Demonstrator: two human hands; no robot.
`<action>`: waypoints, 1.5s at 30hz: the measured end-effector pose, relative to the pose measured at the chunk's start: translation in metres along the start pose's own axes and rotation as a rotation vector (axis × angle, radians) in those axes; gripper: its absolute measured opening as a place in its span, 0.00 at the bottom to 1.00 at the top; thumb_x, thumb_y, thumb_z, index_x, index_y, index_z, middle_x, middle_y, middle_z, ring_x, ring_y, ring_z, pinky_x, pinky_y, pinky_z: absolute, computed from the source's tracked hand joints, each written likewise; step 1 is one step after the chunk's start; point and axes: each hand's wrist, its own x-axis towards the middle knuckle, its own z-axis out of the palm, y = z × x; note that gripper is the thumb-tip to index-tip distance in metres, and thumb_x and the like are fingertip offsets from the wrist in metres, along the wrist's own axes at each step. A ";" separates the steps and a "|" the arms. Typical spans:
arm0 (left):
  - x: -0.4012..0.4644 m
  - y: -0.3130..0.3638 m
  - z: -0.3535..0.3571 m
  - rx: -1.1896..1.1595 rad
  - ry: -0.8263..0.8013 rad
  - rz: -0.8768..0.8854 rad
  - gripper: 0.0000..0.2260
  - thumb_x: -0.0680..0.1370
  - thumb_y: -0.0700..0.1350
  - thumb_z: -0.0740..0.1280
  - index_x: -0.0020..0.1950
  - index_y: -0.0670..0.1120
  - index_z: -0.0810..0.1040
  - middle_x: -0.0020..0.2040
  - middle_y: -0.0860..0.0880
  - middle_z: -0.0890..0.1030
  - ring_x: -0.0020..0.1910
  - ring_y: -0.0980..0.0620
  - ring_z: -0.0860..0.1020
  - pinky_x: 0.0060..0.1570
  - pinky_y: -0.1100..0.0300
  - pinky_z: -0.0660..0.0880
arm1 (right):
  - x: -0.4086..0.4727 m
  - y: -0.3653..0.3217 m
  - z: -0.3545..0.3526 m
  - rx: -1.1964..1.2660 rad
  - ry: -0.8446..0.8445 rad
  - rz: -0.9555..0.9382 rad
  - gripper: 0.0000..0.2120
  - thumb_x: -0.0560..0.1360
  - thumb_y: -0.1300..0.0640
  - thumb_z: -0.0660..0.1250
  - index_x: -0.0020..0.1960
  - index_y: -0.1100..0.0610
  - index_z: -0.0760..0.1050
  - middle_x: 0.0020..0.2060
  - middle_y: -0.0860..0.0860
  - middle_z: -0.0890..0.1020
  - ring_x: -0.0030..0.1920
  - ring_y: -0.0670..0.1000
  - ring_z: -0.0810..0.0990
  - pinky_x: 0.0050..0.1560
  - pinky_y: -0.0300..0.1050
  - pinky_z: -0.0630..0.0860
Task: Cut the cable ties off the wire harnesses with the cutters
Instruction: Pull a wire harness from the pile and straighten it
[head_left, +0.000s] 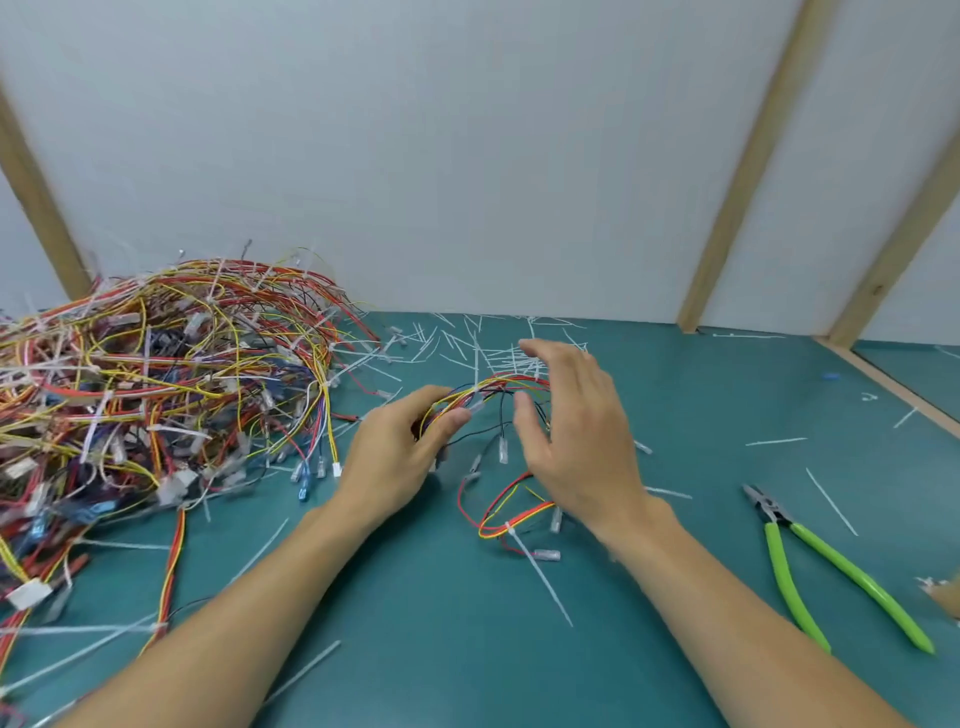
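My left hand (400, 457) grips one wire harness (498, 387) of red, yellow and black wires, thumb and fingers pinched near a white cable tie. My right hand (576, 431) hovers just right of that harness with fingers spread and nothing in it. The harness loops down under the right hand, where another white cable tie (537, 566) sticks out toward me. The cutters (810, 561), with bright green handles, lie on the mat at the right, jaws pointing away, apart from both hands.
A big tangled pile of harnesses (156, 389) fills the left of the green mat (441, 649). Several cut white ties (493, 348) lie scattered at the back and across the mat. A white wall with wooden battens (748, 171) closes the back.
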 end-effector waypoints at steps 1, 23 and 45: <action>-0.001 0.001 -0.001 -0.025 -0.022 0.009 0.08 0.81 0.57 0.64 0.52 0.55 0.79 0.30 0.53 0.80 0.31 0.53 0.78 0.37 0.59 0.73 | -0.002 -0.002 0.003 0.027 -0.049 0.024 0.21 0.79 0.57 0.66 0.71 0.58 0.72 0.64 0.51 0.78 0.65 0.53 0.75 0.69 0.48 0.69; -0.005 0.001 -0.004 0.215 0.099 0.098 0.11 0.83 0.44 0.64 0.64 0.53 0.79 0.51 0.55 0.83 0.50 0.49 0.82 0.51 0.48 0.76 | -0.009 0.010 0.011 0.170 -0.217 0.412 0.15 0.87 0.51 0.57 0.43 0.50 0.74 0.36 0.44 0.75 0.42 0.48 0.74 0.47 0.48 0.68; -0.003 0.004 0.000 0.049 0.087 0.028 0.14 0.84 0.53 0.59 0.43 0.53 0.78 0.27 0.52 0.67 0.30 0.52 0.65 0.31 0.56 0.61 | -0.014 0.010 0.013 0.219 -0.048 0.316 0.07 0.83 0.54 0.65 0.46 0.50 0.74 0.33 0.40 0.73 0.36 0.45 0.73 0.36 0.43 0.68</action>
